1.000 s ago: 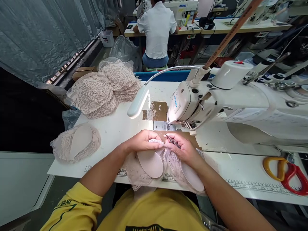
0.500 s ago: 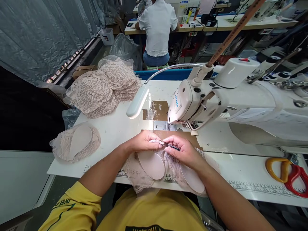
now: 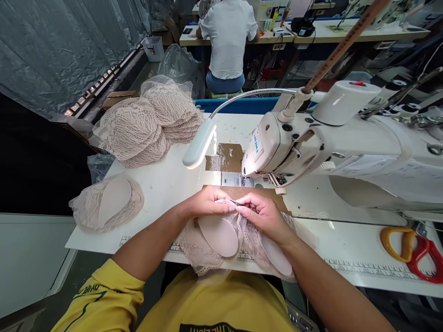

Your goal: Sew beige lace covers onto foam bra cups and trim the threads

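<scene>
Just in front of the sewing machine's needle area, my left hand [image 3: 209, 202] is closed, pinching the upper edge of a pale pink lace bra piece [image 3: 200, 258]. My right hand [image 3: 265, 216] is closed around a slim dark metal tool [image 3: 236, 203], its tip at the pinched lace edge beside my left thumb. Most of the tool is hidden by my fingers, so its exact kind is unclear. Below my hands, the lace hangs over the table edge with a smooth oval cup pad [image 3: 221, 236] on the left and a second pad [image 3: 276, 255] under my right wrist.
The white sewing machine [image 3: 266, 143] stands at the right, a lamp [image 3: 199, 144] beside its head. Stacked lace pieces [image 3: 138, 129] lie at the back left; another lace piece with a pad [image 3: 114, 201] is nearer. Scissors [image 3: 411, 249] lie far right. A person [image 3: 228, 41] sits ahead.
The tool in my right hand has turned and slid further behind my fingers, so less of it shows. My right thumb has moved slightly closer to my left. The lace stays in place.
</scene>
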The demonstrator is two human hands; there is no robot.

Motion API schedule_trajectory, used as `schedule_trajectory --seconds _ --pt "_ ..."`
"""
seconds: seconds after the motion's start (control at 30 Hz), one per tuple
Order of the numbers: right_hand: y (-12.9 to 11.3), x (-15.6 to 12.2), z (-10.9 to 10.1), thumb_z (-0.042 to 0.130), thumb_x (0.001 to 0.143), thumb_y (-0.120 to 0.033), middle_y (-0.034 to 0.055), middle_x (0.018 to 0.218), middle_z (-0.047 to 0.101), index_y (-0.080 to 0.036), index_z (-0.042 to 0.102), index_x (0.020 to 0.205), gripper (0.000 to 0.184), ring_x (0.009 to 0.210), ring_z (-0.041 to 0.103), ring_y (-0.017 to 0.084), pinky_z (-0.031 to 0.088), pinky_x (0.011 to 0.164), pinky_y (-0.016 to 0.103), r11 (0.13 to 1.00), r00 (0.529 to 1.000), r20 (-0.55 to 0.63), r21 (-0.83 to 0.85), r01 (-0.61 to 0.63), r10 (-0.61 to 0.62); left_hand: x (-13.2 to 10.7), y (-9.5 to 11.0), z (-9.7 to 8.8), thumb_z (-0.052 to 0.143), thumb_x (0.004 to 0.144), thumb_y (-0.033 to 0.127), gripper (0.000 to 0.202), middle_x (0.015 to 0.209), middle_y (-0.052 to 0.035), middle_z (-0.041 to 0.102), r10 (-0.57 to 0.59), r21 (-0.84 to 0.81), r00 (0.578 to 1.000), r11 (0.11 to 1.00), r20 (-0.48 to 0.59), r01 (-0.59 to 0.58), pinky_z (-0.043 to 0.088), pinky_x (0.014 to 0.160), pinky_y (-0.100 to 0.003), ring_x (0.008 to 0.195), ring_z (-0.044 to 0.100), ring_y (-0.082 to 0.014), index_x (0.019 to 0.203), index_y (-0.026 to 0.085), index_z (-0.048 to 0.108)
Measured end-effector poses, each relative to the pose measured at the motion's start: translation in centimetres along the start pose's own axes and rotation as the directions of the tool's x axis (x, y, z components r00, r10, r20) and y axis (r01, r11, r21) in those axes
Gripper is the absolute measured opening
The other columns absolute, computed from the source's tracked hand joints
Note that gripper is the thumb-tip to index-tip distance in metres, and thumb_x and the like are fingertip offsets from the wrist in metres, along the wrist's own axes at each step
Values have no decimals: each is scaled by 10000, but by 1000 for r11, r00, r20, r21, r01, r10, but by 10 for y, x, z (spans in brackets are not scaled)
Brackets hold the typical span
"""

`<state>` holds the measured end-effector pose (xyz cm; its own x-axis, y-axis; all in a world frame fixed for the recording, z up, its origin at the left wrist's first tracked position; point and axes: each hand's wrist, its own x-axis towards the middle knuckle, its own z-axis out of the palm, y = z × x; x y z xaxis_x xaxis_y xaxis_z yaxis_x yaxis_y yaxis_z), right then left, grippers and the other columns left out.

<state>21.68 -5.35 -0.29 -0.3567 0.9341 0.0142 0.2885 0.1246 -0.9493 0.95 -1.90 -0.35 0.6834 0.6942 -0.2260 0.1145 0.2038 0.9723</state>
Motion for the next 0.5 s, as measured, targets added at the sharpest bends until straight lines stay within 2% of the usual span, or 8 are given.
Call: schedule_trajectory --seconds 0.3,0.4,0.5 --pt "3 2 -1 622 824 -287 23 837 679 -194 680 894 131 751 627 151 484 678 270 1000 999 51 24 6 -8 -1 3 0 713 734 429 351 627 0 536 -10 10 1000 1000 23 10 325 548 -213 586 442 -87 786 83 686" --pt "1 2 0 620 827 -289 21 818 678 -200 686 875 120 741 618 151 476 675 276 1000 999 40 -10 -1 1 -2 3 -1 702 746 432 351 618 10 503 -5 34 999 999 43 4 290 529 -208 575 408 -77 772 83 680" --pt "1 2 0 627 818 -305 23 796 667 -197 674 837 120 722 610 151 479 668 283 1000 1000 0 7 -8 8 -1 3 0 697 757 414 329 638 3 515 4 31 999 999 43 -6 310 550 -212 598 422 -82 772 85 679"
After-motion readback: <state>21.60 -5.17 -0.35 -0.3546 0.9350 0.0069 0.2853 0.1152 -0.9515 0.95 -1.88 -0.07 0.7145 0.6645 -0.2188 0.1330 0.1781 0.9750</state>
